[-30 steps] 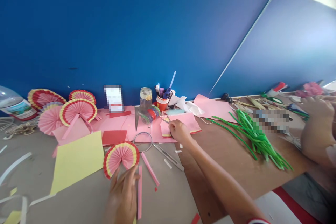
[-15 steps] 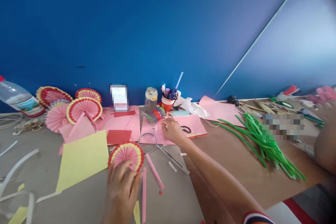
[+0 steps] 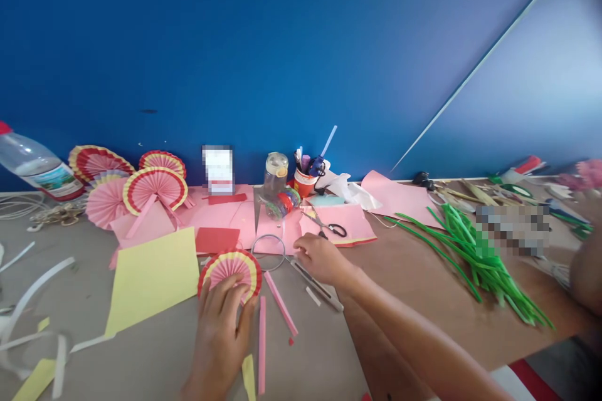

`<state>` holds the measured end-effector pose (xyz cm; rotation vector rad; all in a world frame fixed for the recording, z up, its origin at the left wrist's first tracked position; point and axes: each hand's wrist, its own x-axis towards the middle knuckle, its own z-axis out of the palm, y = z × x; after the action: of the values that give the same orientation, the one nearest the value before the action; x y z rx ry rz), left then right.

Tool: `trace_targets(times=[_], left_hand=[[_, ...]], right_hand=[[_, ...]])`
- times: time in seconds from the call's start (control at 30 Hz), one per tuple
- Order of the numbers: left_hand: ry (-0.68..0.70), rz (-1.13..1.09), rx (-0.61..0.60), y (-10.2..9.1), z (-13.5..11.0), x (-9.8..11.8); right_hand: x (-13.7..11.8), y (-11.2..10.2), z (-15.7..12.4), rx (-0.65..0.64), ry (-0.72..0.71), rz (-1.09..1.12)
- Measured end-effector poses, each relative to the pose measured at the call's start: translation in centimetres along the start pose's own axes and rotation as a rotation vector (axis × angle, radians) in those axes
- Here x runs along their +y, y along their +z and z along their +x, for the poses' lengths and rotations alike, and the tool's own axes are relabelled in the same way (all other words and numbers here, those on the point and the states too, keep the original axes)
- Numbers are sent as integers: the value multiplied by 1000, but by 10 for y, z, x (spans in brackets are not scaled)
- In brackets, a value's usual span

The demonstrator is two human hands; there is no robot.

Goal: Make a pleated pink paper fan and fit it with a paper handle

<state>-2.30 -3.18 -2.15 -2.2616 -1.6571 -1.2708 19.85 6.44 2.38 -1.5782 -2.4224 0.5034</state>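
Observation:
A pleated paper fan [image 3: 234,263] in pink, yellow and red lies in front of me. My left hand [image 3: 223,319] has its curled fingers over the fan's lower part, thumb at the right side. My right hand [image 3: 322,257] is closed, its fingertips pinched together above the pink paper's near edge; whatever they hold is too small or hidden to name. Just beyond it, scissors [image 3: 335,228] rest on pink paper [image 3: 362,219]. A metal ring [image 3: 268,253] lies left of the right hand, and a grey utility knife [image 3: 317,286] below it.
More folded fans [image 3: 155,189] lean at the left beside a plastic bottle [image 3: 47,170]. Yellow paper [image 3: 153,279] and pink strips [image 3: 262,344] surround the left hand. A cup of pens [image 3: 305,183] and a jar [image 3: 275,172] stand by the blue partition. Green stems [image 3: 480,263] lie right; another person's arm [image 3: 586,272] shows there.
My right hand has come back toward me from beside the scissors, which now show more fully. My left hand stays at the fan. The view has shifted slightly.

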Motion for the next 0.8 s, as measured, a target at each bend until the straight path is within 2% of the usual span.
trace_targets(times=[0.13,0.23,0.3,0.4,0.5,0.57,0.67,0.8], left_hand=[[3,-8,-70,1,-1,5],[-6,-2,-92,-3,-2,9],[-15,-20,-70,-7,-1,10],[-71,-110,-45,-15,3,13],[-186,-255,-48,-20,11,21],[-280,-366,-45,-21,19,29],[-498,-638,-71,-18,32,42],[-808,-1180,-98,-17,48,53]], right_hand=[[-17,25,2,-54,-267,-247],[-20,33,15,-68,-355,-304],[-18,26,19,-37,-380,-256],[-11,2,13,53,-376,-54],[-9,-22,-7,132,-314,195],[-12,-27,-22,150,-284,313],[-22,-22,-37,151,-337,391],[-34,-11,-43,140,-478,389]])
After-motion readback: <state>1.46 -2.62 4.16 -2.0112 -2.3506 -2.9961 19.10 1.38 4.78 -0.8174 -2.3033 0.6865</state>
